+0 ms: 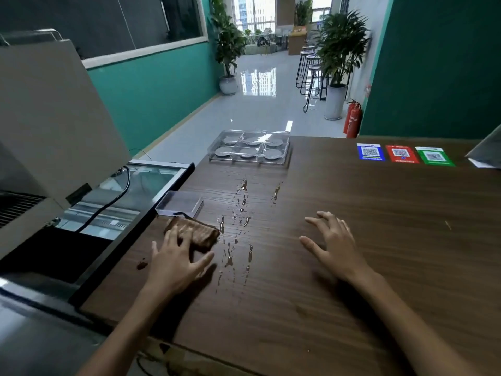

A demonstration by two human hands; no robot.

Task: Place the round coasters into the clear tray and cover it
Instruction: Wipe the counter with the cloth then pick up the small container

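Observation:
A clear tray with a clear lid on top stands at the far edge of the wooden counter. Several grey round coasters lie in its compartments, one per cell. My left hand lies near the counter's left edge, its fingers spread and touching a folded brown cloth. My right hand hovers open over bare wood at centre right, fingers spread, holding nothing. Both hands are well short of the tray.
Streaks of spilled water run down the counter between my hands. A small clear box sits at the left edge behind the cloth. Three QR stickers lie at the far right. A machine stands to the left.

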